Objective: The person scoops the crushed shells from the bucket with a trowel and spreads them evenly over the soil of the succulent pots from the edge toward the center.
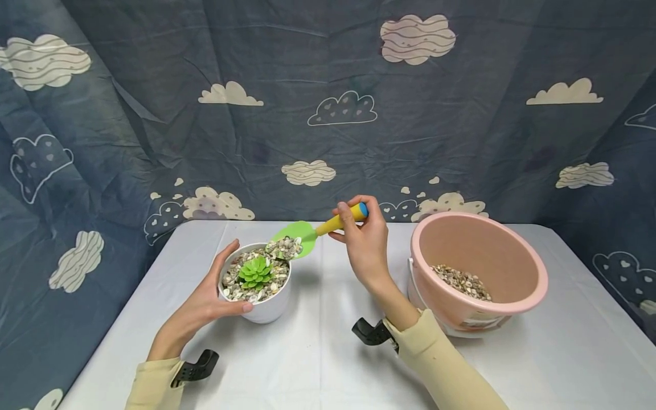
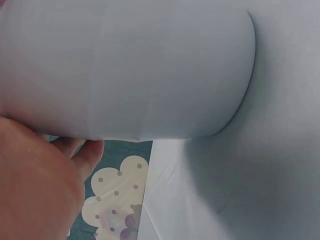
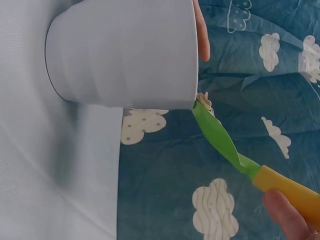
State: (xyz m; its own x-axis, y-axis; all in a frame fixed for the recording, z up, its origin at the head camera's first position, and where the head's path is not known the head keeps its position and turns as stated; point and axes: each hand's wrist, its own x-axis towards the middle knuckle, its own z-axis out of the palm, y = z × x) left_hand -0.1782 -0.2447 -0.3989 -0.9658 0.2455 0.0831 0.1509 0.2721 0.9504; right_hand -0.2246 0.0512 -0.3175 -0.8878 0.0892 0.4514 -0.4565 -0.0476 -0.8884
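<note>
A white plant pot (image 1: 269,310) stands upright on the table, filled with pebbles around a green succulent (image 1: 256,272). My left hand (image 1: 205,302) grips it from the left, thumb along the front and fingers round the back. In the left wrist view, the pot's wall (image 2: 140,65) fills most of the picture. My right hand (image 1: 366,245) holds a small garden trowel (image 1: 306,233) by its yellow handle. Its green blade (image 3: 220,140) tilts down onto the pot's rim. A heap of pebbles (image 1: 285,247) lies at the blade's tip, over the pot's right back edge.
On the right stands a pink bucket (image 1: 461,242) with more pebbles (image 1: 463,282) at its bottom and a white handle down its side. White cloth covers the table (image 1: 318,364). Behind hangs a dark blue curtain (image 1: 287,57) with a cloud pattern.
</note>
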